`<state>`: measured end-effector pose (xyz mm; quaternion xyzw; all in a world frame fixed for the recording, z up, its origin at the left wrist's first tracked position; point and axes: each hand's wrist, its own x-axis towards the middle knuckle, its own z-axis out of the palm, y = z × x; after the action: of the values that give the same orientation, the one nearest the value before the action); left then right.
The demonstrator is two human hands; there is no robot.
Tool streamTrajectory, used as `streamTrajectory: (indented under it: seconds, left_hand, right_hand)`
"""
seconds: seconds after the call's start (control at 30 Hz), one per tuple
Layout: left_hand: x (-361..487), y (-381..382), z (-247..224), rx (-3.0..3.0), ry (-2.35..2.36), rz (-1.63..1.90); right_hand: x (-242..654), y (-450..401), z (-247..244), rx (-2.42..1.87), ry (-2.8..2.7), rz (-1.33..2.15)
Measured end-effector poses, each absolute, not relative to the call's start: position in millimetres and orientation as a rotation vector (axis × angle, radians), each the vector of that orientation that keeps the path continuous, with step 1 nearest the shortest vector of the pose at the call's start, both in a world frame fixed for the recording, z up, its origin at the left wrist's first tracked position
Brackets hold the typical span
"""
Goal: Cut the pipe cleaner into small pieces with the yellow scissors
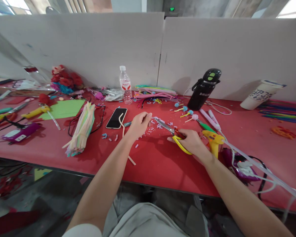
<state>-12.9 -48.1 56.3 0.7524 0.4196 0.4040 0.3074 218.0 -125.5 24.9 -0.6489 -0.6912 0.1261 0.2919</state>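
My left hand [141, 123] is closed in a pinch over the red table; whatever lies between its fingertips is too small to make out. Just right of those fingertips are the tips of the scissors [165, 126], which have a yellow and red handle. My right hand [191, 142] is wrapped round that handle. Beneath the blades lie many short lilac cut pieces [160, 125] and fine crumbs. A cream pipe cleaner [121, 121] lies by my left wrist, and another cream length [132, 160] shows below the forearm.
Left of my arm are a phone [116, 118] and a bundle of pale pipe cleaners [82, 130]. Small pom-pom flowers [185, 108] lie before a black bottle [204, 90]. A yellow glue gun [214, 141] stands by my right forearm. A water bottle [125, 86] is behind.
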Motion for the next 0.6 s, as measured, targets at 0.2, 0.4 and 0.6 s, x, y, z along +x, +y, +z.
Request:
streamTrajectory:
  seconds: [0.2, 0.4, 0.6]
  left_hand:
    - [-13.2, -48.0, 55.7, 1.995, 1.122, 1.065]
    - [-13.8, -47.2, 53.7, 1.998, 1.109, 1.057]
    - [-14.9, -44.6, 52.4, 2.003, 1.116, 1.062]
  right_hand:
    - [218.9, -124.2, 23.5, -1.732, -1.844, 0.346]
    - [219.4, -123.9, 21.7, -1.756, -1.843, 0.331]
    - [217.0, -127.2, 26.3, -1.747, -1.822, 0.331]
